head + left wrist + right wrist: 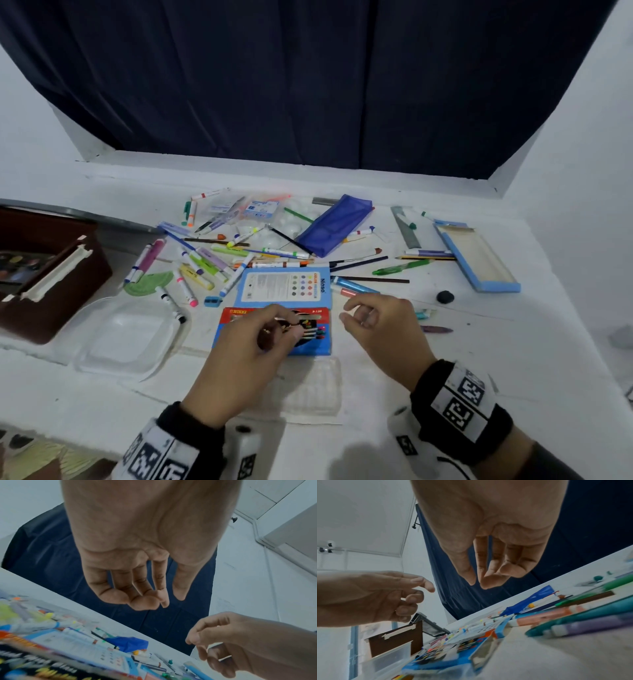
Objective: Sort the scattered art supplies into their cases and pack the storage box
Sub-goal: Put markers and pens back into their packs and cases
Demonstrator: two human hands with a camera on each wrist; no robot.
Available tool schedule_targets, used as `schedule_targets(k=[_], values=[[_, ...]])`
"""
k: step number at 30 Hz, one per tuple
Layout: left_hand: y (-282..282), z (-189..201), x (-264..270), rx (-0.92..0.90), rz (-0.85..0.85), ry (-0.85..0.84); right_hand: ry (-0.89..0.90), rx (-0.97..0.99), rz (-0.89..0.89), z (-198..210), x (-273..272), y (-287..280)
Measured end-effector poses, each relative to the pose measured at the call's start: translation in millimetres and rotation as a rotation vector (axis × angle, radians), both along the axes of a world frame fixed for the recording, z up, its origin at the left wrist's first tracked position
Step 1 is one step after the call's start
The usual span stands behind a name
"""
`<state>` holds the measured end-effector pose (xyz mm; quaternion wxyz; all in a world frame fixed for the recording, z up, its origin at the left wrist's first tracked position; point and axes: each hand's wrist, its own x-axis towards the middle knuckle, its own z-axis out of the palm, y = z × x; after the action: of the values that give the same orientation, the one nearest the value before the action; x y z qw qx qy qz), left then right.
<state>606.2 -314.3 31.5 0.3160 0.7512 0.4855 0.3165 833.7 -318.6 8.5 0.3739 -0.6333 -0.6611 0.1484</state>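
A red and blue coloured-pencil box [318,342] lies flat near the table's front, with pencils showing through its window. My left hand [291,325] hovers over this box with curled fingers; the left wrist view shows nothing in the left hand [169,601]. Just right of the box my right hand [346,311] hangs with loosely curled fingers. In the right wrist view the right hand [477,584] has thumb and forefinger close together and nothing between them. Behind the box lies a blue Ninso case [284,284]. Markers [185,287] and pencils lie scattered beyond it.
A brown storage box [51,301] holding a paint palette stands at the left edge. A clear lid [126,335] lies beside it and a clear tray [308,387] in front of the pencil box. At the back are a blue pouch [334,224] and an open blue case [479,257].
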Motion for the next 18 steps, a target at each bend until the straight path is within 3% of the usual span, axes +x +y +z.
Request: schedule_targets(k=[5,9,14,18], values=[[37.1,18.5,37.4,0.035,-0.003,0.030,-0.031,-0.096,-0.062,8.8,44.7,17.6],[89.0,22.7,74.9,0.086,-0.097,0.110,-0.176,-0.109,-0.091,7.8,80.3,55.8],[162.6,12.1,127.4,-0.008,-0.224,0.391,-0.242,-0.139,-0.098,15.5,112.2,116.3],[211.2,5.9,161.7,-0.061,-0.269,0.572,-0.371,-0.294,-0.126,13.9,126.1,167.0]])
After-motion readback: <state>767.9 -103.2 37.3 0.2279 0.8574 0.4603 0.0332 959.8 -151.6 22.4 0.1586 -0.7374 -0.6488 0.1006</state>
